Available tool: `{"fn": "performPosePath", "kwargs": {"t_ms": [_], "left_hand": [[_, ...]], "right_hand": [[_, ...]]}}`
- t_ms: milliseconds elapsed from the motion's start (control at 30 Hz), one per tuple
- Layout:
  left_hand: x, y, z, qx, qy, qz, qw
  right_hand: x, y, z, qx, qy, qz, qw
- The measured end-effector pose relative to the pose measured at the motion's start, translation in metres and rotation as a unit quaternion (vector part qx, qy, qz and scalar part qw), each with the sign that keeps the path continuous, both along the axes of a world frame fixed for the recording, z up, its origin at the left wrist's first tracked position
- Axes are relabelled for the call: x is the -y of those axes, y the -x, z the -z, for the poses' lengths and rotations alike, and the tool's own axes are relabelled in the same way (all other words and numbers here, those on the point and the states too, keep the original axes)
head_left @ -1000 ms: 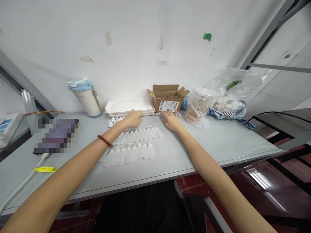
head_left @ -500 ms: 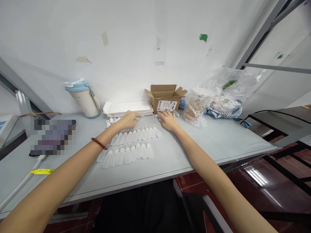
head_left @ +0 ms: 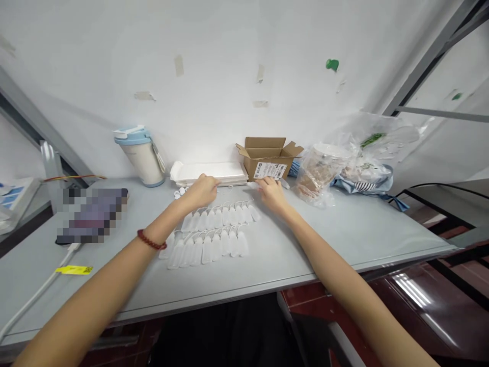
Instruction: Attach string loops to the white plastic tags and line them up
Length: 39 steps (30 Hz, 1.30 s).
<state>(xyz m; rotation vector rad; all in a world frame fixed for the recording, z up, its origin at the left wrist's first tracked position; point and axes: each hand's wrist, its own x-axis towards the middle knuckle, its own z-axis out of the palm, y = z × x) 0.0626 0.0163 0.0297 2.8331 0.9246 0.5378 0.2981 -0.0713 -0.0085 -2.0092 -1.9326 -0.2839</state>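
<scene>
My left hand (head_left: 204, 191) is closed in a pinch just in front of a stack of white trays (head_left: 214, 171). Whatever its fingers hold is too small to make out, though a thin white loop (head_left: 230, 186) shows just to their right. In front of the cardboard box, my right hand (head_left: 272, 194) grips a translucent white plastic piece (head_left: 252, 185), partly hidden by the fingers. Nearer to me, similar frosted pieces with cord loops lie side by side in two rows, a back row (head_left: 217, 216) and a front row (head_left: 208, 248). Small white round pieces (head_left: 180, 192) sit behind my left wrist.
An open cardboard box (head_left: 267, 160) stands against the wall. Left of the trays are a blue-lidded tumbler (head_left: 141, 158) and a blurred-out phone (head_left: 93, 216) with a white cable. On the right are a plastic-wrapped container (head_left: 317, 173) and a blue cloth bag (head_left: 364, 184).
My left hand has drawn slightly back toward me, its fingers tucked in. My right hand has gone from resting flat near the box to gripping the translucent piece. The view shifts slightly.
</scene>
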Motion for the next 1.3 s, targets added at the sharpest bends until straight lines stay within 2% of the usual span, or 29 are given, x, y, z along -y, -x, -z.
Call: {"fn": "performPosePath", "kwargs": {"t_ms": [100, 167, 267, 367, 533, 733, 933, 1167, 1300], "left_hand": [[0.019, 0.022, -0.005, 0.056, -0.012, -0.049, 0.997], [0.032, 0.029, -0.005, 0.078, -0.027, -0.024, 0.996], [0.046, 0.028, -0.001, 0.098, -0.030, 0.024, 0.994], [0.056, 0.020, 0.000, 0.132, -0.024, 0.041, 0.990], [0.067, 0.014, 0.002, 0.187, -0.031, 0.050, 0.981], [0.068, 0.011, 0.009, 0.188, -0.064, 0.068, 0.978], [0.071, 0.010, 0.009, 0.192, -0.073, 0.065, 0.976], [0.072, 0.007, 0.014, 0.241, -0.037, 0.054, 0.968], [0.074, 0.006, 0.011, 0.275, 0.034, 0.014, 0.961]], "right_hand": [[0.011, 0.021, -0.008, -0.094, -0.057, -0.078, 0.991], [0.020, 0.039, -0.012, -0.164, -0.082, -0.139, 0.973], [0.031, 0.062, -0.015, -0.217, -0.090, -0.176, 0.956], [0.034, 0.070, -0.014, -0.228, -0.083, -0.177, 0.954], [0.033, 0.062, -0.015, -0.235, -0.085, -0.165, 0.954], [0.037, 0.061, -0.017, -0.227, -0.080, -0.176, 0.955], [0.038, 0.061, -0.019, -0.230, -0.076, -0.183, 0.953], [0.033, 0.056, -0.012, -0.220, -0.123, -0.219, 0.942], [0.032, 0.054, -0.010, -0.219, -0.140, -0.226, 0.939]]}}
